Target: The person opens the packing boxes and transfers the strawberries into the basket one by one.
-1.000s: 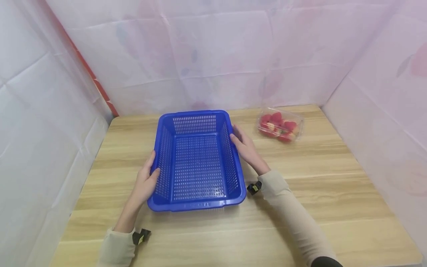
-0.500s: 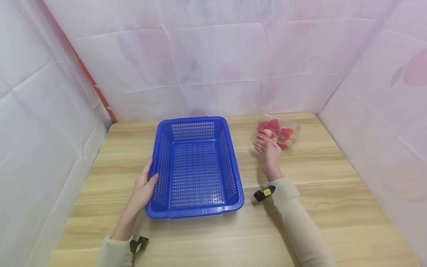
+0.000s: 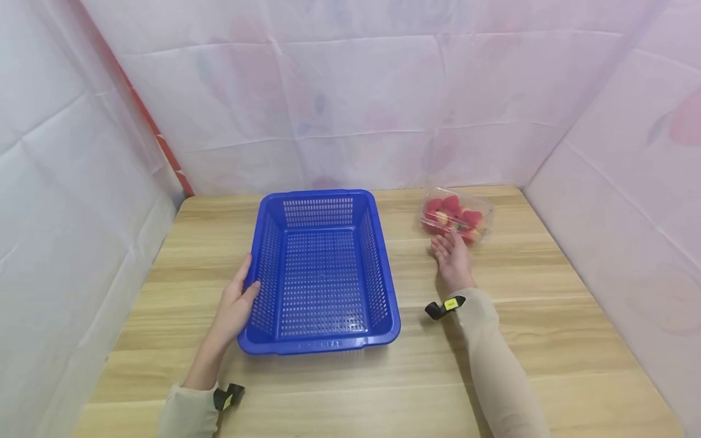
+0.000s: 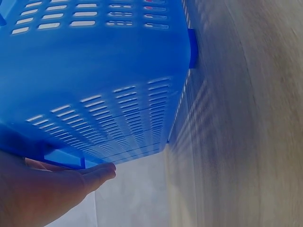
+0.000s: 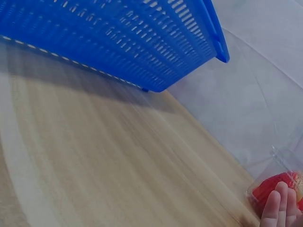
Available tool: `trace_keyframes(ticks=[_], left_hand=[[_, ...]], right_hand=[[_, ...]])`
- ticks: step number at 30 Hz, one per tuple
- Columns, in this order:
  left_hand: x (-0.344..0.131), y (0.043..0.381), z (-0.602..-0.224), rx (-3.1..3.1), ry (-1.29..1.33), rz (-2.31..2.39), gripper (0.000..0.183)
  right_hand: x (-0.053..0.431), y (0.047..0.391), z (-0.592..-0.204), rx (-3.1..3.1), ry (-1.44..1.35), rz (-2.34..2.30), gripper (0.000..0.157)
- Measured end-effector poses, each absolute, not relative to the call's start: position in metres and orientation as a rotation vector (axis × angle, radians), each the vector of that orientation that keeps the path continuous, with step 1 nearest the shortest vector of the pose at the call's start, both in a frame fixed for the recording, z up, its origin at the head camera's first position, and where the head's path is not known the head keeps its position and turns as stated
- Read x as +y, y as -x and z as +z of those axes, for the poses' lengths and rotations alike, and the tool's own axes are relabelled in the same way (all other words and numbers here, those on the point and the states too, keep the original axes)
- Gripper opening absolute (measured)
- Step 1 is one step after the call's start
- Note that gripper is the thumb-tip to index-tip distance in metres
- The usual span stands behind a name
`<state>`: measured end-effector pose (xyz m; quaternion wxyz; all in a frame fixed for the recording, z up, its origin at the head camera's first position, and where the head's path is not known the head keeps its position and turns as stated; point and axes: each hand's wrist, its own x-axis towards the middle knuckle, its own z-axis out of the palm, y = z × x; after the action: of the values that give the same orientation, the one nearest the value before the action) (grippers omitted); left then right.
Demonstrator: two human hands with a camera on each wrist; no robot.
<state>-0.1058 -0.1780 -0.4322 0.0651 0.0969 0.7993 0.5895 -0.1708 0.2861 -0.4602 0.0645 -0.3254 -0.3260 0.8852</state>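
Observation:
A blue plastic basket (image 3: 328, 346) with slotted walls stands on the table, and nothing lies inside it. My left hand (image 3: 232, 309) holds its left rim, thumb over the top edge and fingers against the outer side; the left wrist view shows those fingers (image 4: 97, 176) under the rim. Farther right, a clear plastic box (image 3: 486, 212) contains red strawberry-like fruits (image 3: 451, 204) and some pale yellowish ones. My right hand (image 3: 456, 264) is at the near side of that box, palm turned up and fingers extended, gripping nothing. Whether its fingertips touch the box cannot be told.
The wood-grain table (image 3: 328, 395) reaches back to a pale floral cloth wall (image 3: 356, 109), with more cloth along both sides. A red strip (image 3: 143, 112) runs down the left rear corner. Each wrist wears a small black camera (image 3: 446, 307).
My right hand has let go of the basket's right rim and moved right to the clear box, its palm turning upward. My left hand stays on the basket's left rim.

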Motion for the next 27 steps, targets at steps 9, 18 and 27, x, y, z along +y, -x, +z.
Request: trace_keyframes(ticks=[9,18,27], left_hand=[[-0.179,0.106,-0.432,2.406,-0.268,1.776,0.062],[-0.178,0.105,-0.432,2.394,-0.288,1.789,0.062],[-0.178,0.106,-0.433,2.400,-0.264,1.795,0.062]], right_hand=[[0.288,0.174,-0.458,-0.903,1.002,2.656,0.016],[0.291,0.174,-0.459,-0.900,1.061,2.580,0.012],[0.292,0.164,-0.453,-0.948,1.057,2.578,0.012]])
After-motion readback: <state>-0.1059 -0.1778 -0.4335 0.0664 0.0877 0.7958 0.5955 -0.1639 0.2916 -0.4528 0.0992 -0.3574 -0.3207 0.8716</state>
